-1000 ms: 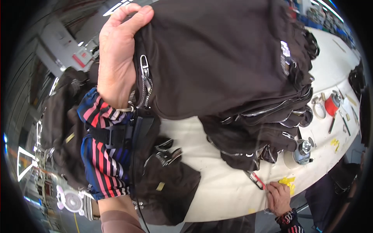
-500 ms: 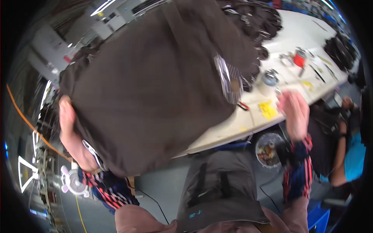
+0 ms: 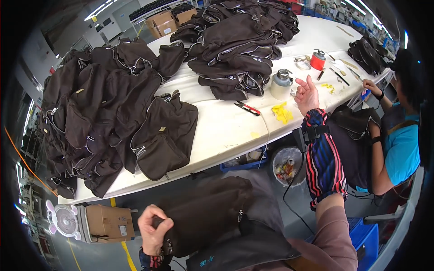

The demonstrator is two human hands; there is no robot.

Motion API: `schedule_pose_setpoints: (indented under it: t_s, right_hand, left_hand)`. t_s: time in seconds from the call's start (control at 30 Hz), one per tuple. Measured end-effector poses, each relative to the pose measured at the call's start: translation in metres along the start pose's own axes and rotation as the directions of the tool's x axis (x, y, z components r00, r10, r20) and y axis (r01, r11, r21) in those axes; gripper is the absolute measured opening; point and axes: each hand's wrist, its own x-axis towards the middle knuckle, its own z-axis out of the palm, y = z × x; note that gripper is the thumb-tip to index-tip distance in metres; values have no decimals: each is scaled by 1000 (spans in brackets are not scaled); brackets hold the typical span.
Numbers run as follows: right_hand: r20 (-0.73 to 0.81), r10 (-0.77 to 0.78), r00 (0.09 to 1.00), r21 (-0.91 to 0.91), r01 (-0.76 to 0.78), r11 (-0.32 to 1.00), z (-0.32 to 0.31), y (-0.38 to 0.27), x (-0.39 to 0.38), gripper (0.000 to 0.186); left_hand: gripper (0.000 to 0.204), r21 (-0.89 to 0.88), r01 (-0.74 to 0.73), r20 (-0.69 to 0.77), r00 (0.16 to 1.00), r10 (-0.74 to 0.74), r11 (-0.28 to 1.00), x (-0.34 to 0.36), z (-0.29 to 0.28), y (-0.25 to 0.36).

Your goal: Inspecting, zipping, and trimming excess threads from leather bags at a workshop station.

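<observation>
A dark brown zippered fabric bag [image 3: 203, 210] lies across my lap on a grey apron [image 3: 239, 253], and my left hand [image 3: 155, 226] grips its left edge with curled fingers. My right hand [image 3: 306, 95] is raised at the table's near edge, fingers apart and palm up, holding nothing. It is just right of a metal-topped dispenser can [image 3: 281, 88]. Red-handled snips [image 3: 247, 109] and crumpled yellow scraps [image 3: 281, 113] lie on the white table [image 3: 221, 140] to its left.
Piles of dark bags [image 3: 99, 104] [image 3: 235, 54] cover much of the table. A red can [image 3: 318, 61] and small tools lie at right. A co-worker [image 3: 393, 149] sits to my right. A waste bin [image 3: 288, 167], blue crate [image 3: 366, 244], cardboard box [image 3: 108, 221] and fan [image 3: 64, 219] are below.
The bag in my left hand has come down from high in view to my lap, uncovering the piles. My right hand has moved up and left, its fingers spread.
</observation>
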Motion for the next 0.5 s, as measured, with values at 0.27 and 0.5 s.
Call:
schedule_pose_setpoints:
  t_s: [0.27,0.5]
  right_hand:
    - [-100,-33,994,46,38,998,-28,74,19,52]
    - [-109,-205,973,-198,181,963,-42,78,23,58]
  left_hand:
    - [19,-58,224,-12,974,-225,973,-9,9,-35]
    - [18,-63,253,-2,967,-253,965,2,22,-58]
